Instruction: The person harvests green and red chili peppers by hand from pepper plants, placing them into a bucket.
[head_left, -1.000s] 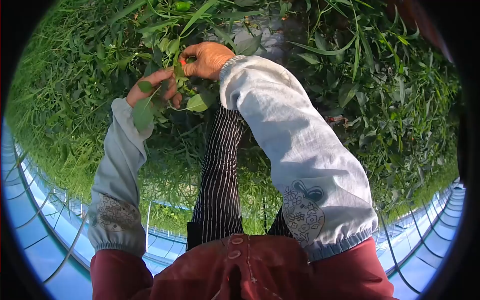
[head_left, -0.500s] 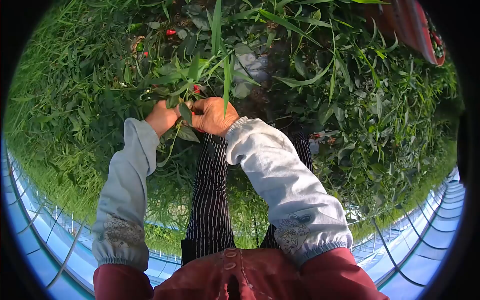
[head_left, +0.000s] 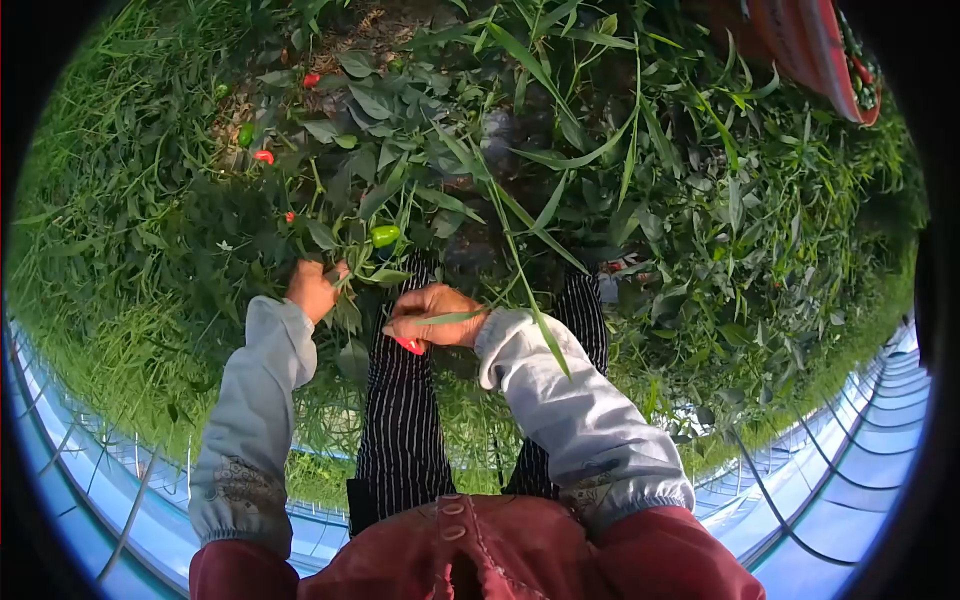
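Note:
My left hand (head_left: pixel 316 290) is closed around a plant stem (head_left: pixel 343 285) among the leaves at centre left. Lower and to its right, over my striped trouser leg, my right hand (head_left: pixel 436 316) is closed on a red pepper (head_left: pixel 410 345) that shows beneath its fingers. A long grass blade crosses in front of this hand. Between and above the hands hangs a green pepper (head_left: pixel 385 235). Up and to the left, red peppers (head_left: pixel 264 157) and another green pepper (head_left: pixel 246 134) show among the foliage.
A reddish container (head_left: pixel 840 70) holding green and red peppers stands at the top right. Tall grass blades (head_left: pixel 525 60) arch over the plants at top centre. My striped trouser legs (head_left: pixel 405 420) are below the hands, and pale sheeting (head_left: pixel 860 470) with dark lines curves along the lower edges.
My right hand has come down and away from my left hand, with the red pepper now showing in it. My left hand has moved slightly lower. The green pepper between them is now uncovered.

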